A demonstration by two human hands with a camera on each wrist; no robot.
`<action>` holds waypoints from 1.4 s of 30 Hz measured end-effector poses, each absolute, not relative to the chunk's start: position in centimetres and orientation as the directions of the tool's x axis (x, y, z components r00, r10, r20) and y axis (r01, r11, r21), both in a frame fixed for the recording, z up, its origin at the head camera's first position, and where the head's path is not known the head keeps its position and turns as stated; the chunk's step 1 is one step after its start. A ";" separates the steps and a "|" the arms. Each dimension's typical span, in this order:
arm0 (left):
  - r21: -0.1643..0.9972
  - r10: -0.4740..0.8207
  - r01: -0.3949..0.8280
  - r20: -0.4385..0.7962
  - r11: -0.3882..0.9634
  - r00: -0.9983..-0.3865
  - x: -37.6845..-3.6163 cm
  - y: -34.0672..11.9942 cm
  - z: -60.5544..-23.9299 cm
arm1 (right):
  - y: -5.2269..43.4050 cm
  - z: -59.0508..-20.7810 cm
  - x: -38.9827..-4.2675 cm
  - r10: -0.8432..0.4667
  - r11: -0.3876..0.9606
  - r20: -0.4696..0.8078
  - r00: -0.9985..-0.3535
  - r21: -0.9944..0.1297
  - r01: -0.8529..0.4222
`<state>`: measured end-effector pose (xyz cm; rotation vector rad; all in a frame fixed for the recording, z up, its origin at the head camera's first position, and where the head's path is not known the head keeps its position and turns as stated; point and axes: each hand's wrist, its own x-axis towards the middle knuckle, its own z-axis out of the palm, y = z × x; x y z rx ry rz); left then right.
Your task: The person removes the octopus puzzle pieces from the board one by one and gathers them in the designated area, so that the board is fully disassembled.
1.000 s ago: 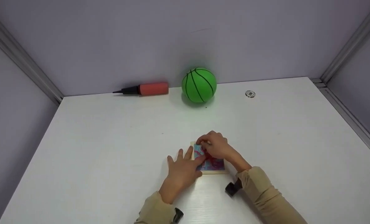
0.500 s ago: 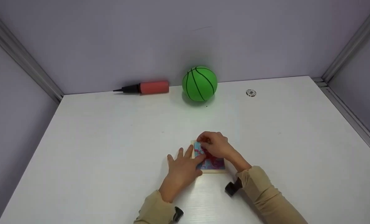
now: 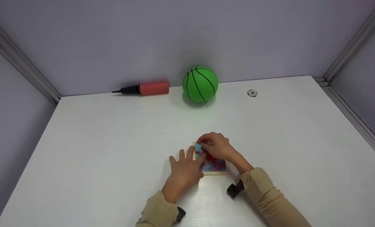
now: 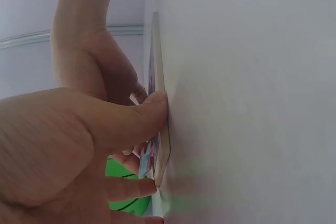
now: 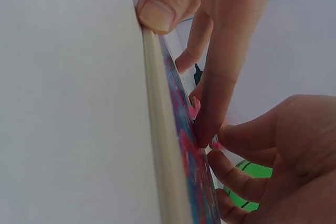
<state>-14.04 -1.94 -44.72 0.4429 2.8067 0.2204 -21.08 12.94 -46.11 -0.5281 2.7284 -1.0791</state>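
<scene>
Left hand (image 3: 182,172) spread on the puzzle (image 3: 215,167), right hand (image 3: 217,147) pinching its eleven o'clock piece (image 4: 145,166); I'd guess fitting, then pressing flat

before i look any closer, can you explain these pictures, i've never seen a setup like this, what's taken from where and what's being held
There is no robot here, only a person working with bare hands. The wide picture is taken from the head, looking forward and down at a white table. The two close-ups are taken from the wrists, so the table appears turned on its side. The left hand, fingers spread, presses on a flat, wood-edged picture board. The right hand seems to pinch a small blue-and-pink piece tilted up over the board. Farther back are a green ball, a red-and-black pump and a round black-and-white disc.
</scene>
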 end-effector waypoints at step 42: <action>0.421 0.384 0.298 -0.136 0.857 -0.913 -13.5 -2.8 -45.7 | 24.7 -45.7 -22.3 -0.097 0.488 -0.106 -0.990 -0.871 0.046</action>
